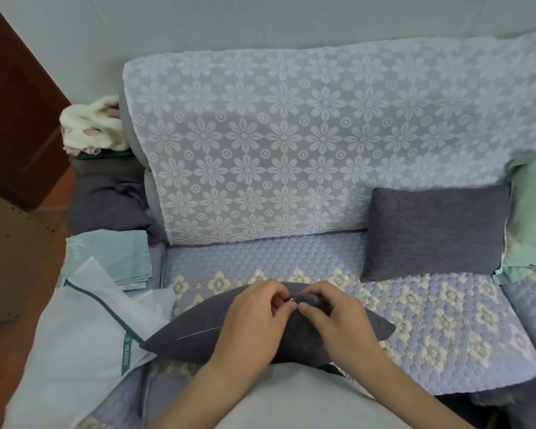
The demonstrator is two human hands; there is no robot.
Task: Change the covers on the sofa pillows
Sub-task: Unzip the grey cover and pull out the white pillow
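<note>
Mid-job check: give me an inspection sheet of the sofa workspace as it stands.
Surface: sofa seat with quilted floral cover; lace throw over the backrest.
Job's things: dark grey pillow at the seat's front edge, zipper side up; second grey pillow against the backrest; green pillow at right; folded teal covers at left.
Clutter: white bag at left, cream plush, dark blanket.
Hands: left hand and right hand pinch the pillow's top edge, seemingly at the zipper.
Cables: nothing seen.
Surroundings: wall, brown door.
</note>
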